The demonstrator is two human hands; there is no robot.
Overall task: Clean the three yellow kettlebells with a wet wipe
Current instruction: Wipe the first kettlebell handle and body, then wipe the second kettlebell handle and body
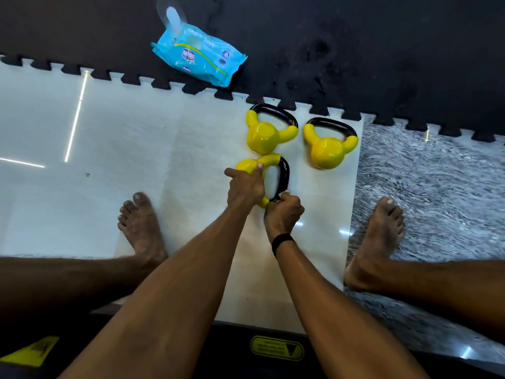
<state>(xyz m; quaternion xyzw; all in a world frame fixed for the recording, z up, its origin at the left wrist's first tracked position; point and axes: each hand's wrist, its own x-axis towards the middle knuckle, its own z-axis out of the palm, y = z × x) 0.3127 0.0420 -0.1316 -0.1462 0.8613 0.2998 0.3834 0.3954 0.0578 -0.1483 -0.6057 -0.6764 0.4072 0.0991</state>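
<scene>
**Wiping the handle of the nearest kettlebell**

The nearest glossy yellow kettlebell with a black loop handle (269,170) is lying on its side on the pale polished floor tile (169,149), handle pointing right; the left hand (246,186) is pressing down on its yellow body, thumb and forefinger spread apart over the curve; the right hand (282,214) is sitting at the near end of the handle, fingers curled tight together; whether a wet wipe is inside that fist I cannot tell, since nothing white is plainly showing there.

To do this step well, the left hand should be keeping the rounded body from rolling while the right is dragging around the whole loop, including the inner face and the joints where black meets yellow; turning the bell over is probably needed to reach the underside.

Two more yellow kettlebells, the far middle one (266,135) and the far right one (328,150), are standing just beyond; the first is nearly touching the bell in hand; the blue soft wet-wipe packet (199,58) is lying far left on the black foam mat (355,50), its flap standing open.
</scene>
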